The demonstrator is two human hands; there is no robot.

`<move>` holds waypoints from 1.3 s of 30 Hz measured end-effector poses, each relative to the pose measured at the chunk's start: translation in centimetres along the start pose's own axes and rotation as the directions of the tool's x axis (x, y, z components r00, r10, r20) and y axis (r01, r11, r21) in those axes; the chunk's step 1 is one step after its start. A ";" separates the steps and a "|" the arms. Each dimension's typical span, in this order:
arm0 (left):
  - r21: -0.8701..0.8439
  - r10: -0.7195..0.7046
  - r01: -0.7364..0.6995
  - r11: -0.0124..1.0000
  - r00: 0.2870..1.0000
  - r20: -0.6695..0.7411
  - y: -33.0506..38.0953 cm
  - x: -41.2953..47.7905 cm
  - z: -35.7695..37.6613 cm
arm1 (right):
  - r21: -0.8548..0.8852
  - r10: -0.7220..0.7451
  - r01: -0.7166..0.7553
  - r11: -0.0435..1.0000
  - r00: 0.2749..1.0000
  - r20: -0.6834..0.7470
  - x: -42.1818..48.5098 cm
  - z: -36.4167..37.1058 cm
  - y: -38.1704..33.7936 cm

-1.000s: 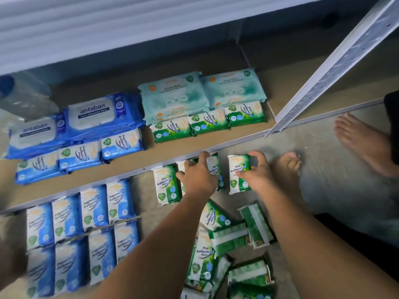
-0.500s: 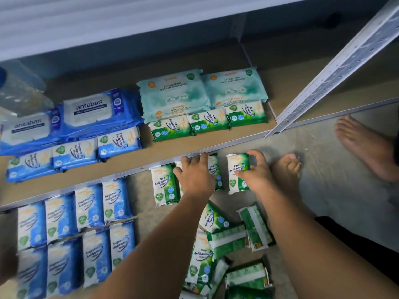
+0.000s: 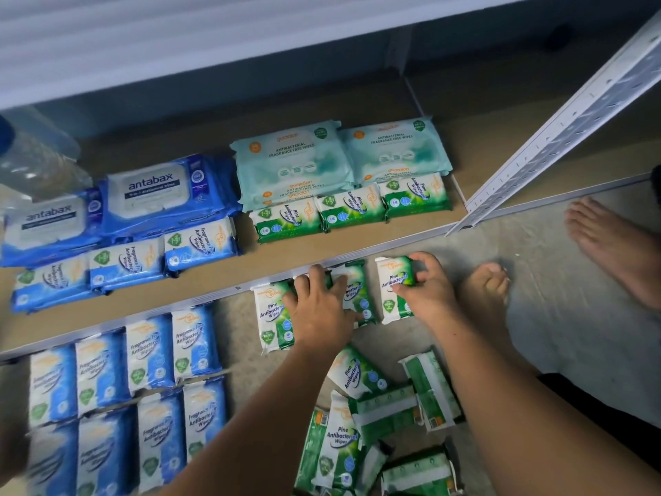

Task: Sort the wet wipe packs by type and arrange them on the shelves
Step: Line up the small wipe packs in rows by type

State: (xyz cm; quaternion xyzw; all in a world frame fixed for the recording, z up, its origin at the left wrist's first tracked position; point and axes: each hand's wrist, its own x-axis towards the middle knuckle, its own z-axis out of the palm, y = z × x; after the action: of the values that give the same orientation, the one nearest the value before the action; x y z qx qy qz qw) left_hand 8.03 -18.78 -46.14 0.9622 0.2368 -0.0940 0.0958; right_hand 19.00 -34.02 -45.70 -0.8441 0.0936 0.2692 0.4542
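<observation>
Right hand (image 3: 425, 291) pinches a green Pine pack (image 3: 391, 281) on the floor (image 3: 554, 316), thumb on its face and fingers curled over its top corner. Just left of it, the left hand (image 3: 318, 306) lies with fingers spread, pressing on the neighbouring green packs (image 3: 272, 316) in the same row. Beyond both hands runs the shelf (image 3: 268, 259), carrying blue, teal and green packs. Left of the left hand lie blue Fragrance Free packs (image 3: 150, 352). Nearer the person than the hands sits a loose heap of green packs (image 3: 343, 438).
</observation>
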 end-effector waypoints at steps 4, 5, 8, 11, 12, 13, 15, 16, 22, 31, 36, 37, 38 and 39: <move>0.001 -0.013 0.013 1.000 1.000 -0.008 0.0 0.0 0.5 | -0.079 -0.037 0.039 0.996 0.999 0.024 0.7 0.9 0.4; -0.002 -0.015 0.015 1.000 1.000 -0.011 0.0 0.1 0.6 | -0.100 -0.046 0.048 0.994 0.999 0.024 0.9 1.2 0.5; 0.001 -0.018 0.018 1.000 1.000 -0.016 0.0 0.1 0.7 | -0.126 -0.055 0.056 0.990 0.998 0.009 1.4 2.1 0.9; 0.000 -0.018 0.018 1.000 0.999 -0.029 0.0 0.0 0.9 | -0.200 -0.078 0.076 0.977 0.997 0.001 1.5 2.7 0.9; -0.003 -0.019 0.019 1.000 0.999 -0.032 0.0 0.0 1.0 | -0.235 -0.095 0.092 0.968 0.995 -0.004 1.5 2.8 0.9; -0.006 -0.020 0.020 1.000 0.999 -0.036 0.0 0.0 1.1 | -0.277 -0.113 0.105 0.955 0.994 -0.011 1.5 2.8 0.8; -0.006 -0.023 0.023 1.000 0.999 -0.029 0.0 0.0 1.2 | -0.351 -0.132 0.112 0.930 0.991 -0.033 1.4 2.7 0.6; -0.006 -0.021 0.021 1.000 0.999 -0.028 0.0 0.0 1.1 | -0.379 -0.133 0.107 0.919 0.990 -0.043 1.4 2.7 0.5; -0.064 0.000 -0.004 0.998 0.998 -0.069 -1.9 -2.3 -0.6 | -0.474 -0.163 0.090 0.876 0.980 -0.115 -1.4 2.4 -0.8; -0.328 -0.097 0.130 0.936 0.989 0.114 -10.3 -13.7 -3.4 | -0.494 -0.064 0.091 0.864 0.995 0.071 -12.5 3.0 -1.1; -0.481 -0.172 0.368 0.795 0.898 0.404 -11.2 -19.7 -3.4 | -0.551 0.002 0.066 0.832 0.992 0.122 -18.9 3.5 2.3; -0.471 -0.149 0.363 0.804 0.890 0.431 -11.0 -20.7 -3.2 | -0.568 0.016 0.049 0.822 0.994 0.109 -20.3 3.5 3.0; -0.447 -0.129 0.348 0.824 0.883 0.451 -10.7 -21.4 -3.1 | -0.586 0.024 0.037 0.809 0.995 0.096 -21.5 3.6 3.8; -0.422 -0.113 0.333 0.843 0.878 0.466 -10.4 -22.1 -2.7 | -0.610 0.030 0.032 0.792 0.995 0.091 -22.5 3.7 4.7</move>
State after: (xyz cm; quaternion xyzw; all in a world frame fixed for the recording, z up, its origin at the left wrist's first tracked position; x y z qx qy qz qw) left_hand -15.74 -18.80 -40.03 0.8271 0.3392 -0.2481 0.3734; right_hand -3.12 -35.62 -38.56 -0.9315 -0.0207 0.3252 0.1615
